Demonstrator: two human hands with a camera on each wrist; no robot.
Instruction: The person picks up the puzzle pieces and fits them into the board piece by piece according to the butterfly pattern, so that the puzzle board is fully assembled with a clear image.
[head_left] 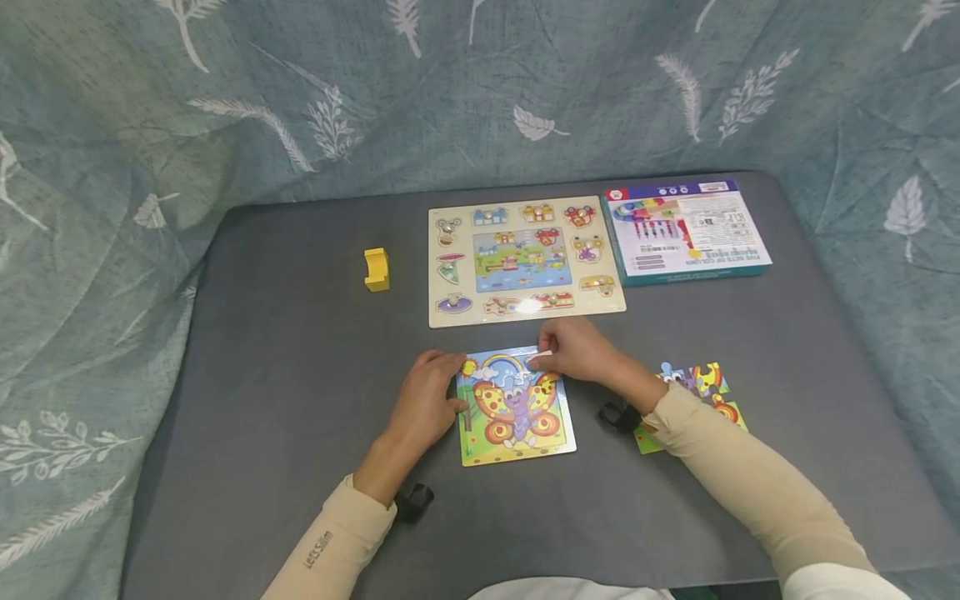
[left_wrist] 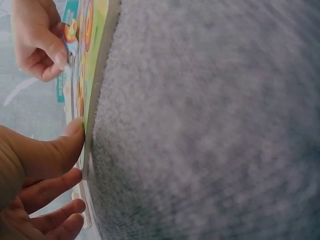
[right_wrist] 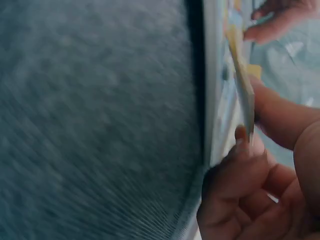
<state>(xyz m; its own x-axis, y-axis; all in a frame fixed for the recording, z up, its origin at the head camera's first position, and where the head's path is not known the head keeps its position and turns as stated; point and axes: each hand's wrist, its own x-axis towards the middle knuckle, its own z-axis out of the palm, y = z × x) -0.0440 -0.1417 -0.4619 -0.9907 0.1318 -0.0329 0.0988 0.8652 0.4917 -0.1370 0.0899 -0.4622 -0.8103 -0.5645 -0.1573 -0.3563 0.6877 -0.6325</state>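
On the table in front of me lies a square butterfly puzzle board [head_left: 517,412] with a rainbow and a sun at its top. My left hand [head_left: 426,396] holds its upper left corner, thumb and index fingertip at the edge. In the left wrist view the left thumb [left_wrist: 55,150] presses on the rim. My right hand [head_left: 581,350] pinches a puzzle piece [right_wrist: 243,90] between thumb and fingers, tilted over the board's upper right part. The piece's picture is mostly hidden in the head view. More loose puzzle pieces [head_left: 708,379] lie right of the board, partly behind the right forearm.
Behind the board lies a wooden peg puzzle [head_left: 450,283] with several knobbed shapes. A boxed bead set [head_left: 686,229] sits at the back right. A yellow curved block [head_left: 377,270] stands at the back left. A patterned curtain [head_left: 450,100] hangs behind the grey table [head_left: 300,333].
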